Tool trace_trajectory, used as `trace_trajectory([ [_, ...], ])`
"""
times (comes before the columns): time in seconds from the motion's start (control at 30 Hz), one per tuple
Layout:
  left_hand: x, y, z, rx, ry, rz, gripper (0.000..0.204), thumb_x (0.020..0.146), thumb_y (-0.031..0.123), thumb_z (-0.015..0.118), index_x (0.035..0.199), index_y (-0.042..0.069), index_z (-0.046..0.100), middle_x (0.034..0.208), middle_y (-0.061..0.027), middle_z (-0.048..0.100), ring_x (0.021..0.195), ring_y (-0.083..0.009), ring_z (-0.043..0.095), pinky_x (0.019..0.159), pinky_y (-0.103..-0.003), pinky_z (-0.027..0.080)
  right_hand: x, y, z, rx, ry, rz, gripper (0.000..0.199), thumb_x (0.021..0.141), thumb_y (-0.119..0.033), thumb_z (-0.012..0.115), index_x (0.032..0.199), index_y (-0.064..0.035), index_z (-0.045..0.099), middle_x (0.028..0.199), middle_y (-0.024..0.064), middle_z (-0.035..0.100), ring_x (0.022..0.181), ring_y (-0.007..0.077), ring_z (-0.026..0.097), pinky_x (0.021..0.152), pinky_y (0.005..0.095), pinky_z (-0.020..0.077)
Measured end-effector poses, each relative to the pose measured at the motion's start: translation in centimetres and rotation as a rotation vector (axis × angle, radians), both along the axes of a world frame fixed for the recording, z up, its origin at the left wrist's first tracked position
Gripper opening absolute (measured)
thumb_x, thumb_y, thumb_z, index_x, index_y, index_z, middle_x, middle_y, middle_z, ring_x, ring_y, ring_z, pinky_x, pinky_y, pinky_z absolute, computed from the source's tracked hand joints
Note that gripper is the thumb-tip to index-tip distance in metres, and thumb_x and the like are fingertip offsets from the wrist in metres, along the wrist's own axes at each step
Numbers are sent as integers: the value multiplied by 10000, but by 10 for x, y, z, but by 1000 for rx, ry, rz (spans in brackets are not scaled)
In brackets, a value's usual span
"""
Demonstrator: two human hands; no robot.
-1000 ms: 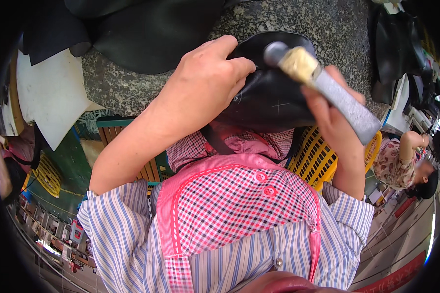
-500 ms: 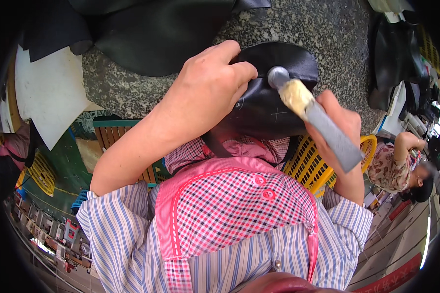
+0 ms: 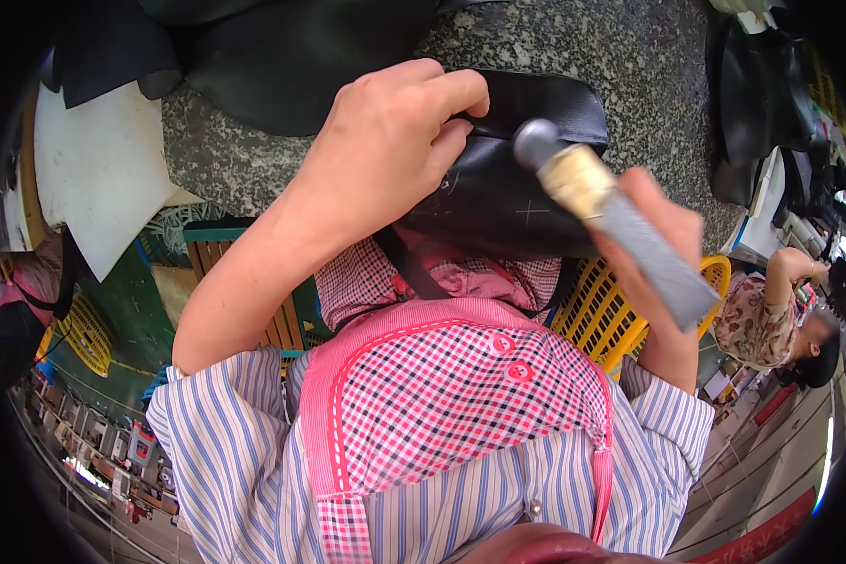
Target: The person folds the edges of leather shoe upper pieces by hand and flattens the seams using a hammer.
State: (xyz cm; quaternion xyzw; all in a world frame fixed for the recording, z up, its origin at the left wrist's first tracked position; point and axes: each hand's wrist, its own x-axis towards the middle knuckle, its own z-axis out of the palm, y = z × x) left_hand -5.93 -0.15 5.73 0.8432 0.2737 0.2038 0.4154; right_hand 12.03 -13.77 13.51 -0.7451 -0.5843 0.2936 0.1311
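A black leather piece (image 3: 508, 202) with a folded seam and small pale marks hangs over the near edge of the stone worktop. My left hand (image 3: 390, 132) is closed on it at the left end of the seam, thumb and forefinger bent against the leather. In my right hand (image 3: 663, 221) is a hammer (image 3: 578, 183) with a round metal face, a yellow wrapped middle and a long flat grey end. Its round face hovers over the right part of the seam, and motion blurs it. The handle is mostly hidden by the hammer head and my fingers.
Speckled stone worktop (image 3: 573, 47) lies beneath the work. Black leather sheets (image 3: 291, 75) cover its far left, beside a white sheet (image 3: 99, 169). More black leather (image 3: 766, 103) hangs at the right. A yellow basket (image 3: 602, 310) stands below; another person (image 3: 757, 315) sits far right.
My left hand has shifted slightly left and away from me along the leather, whose far flap now lies differently. The hammer and my right hand have moved a little to the right.
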Motion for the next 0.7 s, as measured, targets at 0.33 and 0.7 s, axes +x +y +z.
trace_trajectory([
  [0.33,5,1,2,-57,16,20,130,712,6,635,817,23,562,693,-80,555,570,-157,560,522,-265,441,2,23,-17,301,24,-110,139,826,-113,618,801,-25,513,622,99,499,494,169,485,494,265,397],
  [0.7,-2,-4,-1,-52,-7,41,166,685,1,669,755,25,520,720,-72,541,578,-182,548,527,-285,431,-2,20,-13,1,-82,159,183,781,-124,634,746,-42,474,596,123,503,505,268,553,470,305,402],
])
